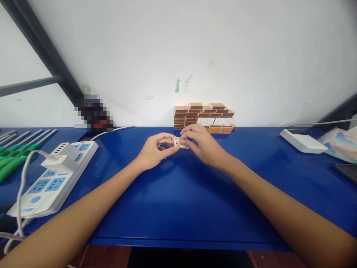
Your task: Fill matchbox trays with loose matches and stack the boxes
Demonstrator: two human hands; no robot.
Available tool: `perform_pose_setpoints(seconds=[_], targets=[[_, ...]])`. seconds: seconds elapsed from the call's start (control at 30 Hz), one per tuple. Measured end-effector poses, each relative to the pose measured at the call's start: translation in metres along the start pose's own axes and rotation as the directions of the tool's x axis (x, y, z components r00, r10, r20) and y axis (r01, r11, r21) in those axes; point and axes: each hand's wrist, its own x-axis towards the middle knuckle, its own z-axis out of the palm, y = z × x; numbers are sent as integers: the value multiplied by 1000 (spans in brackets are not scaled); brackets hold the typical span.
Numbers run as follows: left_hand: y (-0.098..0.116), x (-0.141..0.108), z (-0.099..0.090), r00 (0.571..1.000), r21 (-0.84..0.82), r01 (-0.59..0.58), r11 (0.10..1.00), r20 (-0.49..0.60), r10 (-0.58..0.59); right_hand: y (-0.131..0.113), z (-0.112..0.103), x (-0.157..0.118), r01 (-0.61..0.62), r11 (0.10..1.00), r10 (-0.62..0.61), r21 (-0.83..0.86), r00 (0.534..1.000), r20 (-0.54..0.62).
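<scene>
A small white matchbox tray [176, 142] with matches inside is held above the blue table. My left hand [156, 150] grips its left end between thumb and fingers, and a thin matchstick seems to stick out below that thumb. From the right, my right hand [200, 143] reaches over the tray, its thumb and fingers pinched together at the matches. Just behind the hands, stacked matchboxes [185, 118] stand against the wall, brown with dark sides, some showing white ends.
On the left lie a white power strip [64, 186] with a plugged-in charger and cable, and green-handled tools [17, 158]. At the right are a white device [302, 141], a colourful plastic packet [341, 143] and a dark phone [346, 171]. The blue table [173, 208] ends near the bottom.
</scene>
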Motion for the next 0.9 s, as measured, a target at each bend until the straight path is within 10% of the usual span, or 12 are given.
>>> perform_pose_setpoints(seconds=[0.6, 0.9], targets=[[-1, 0, -1, 999, 31, 10, 999, -50, -8, 3, -11, -1, -363, 932, 362, -16, 924, 124], [-5, 2, -2, 999, 49, -19, 999, -33, 21, 6, -6, -2, -446, 861, 411, 245, 893, 182]])
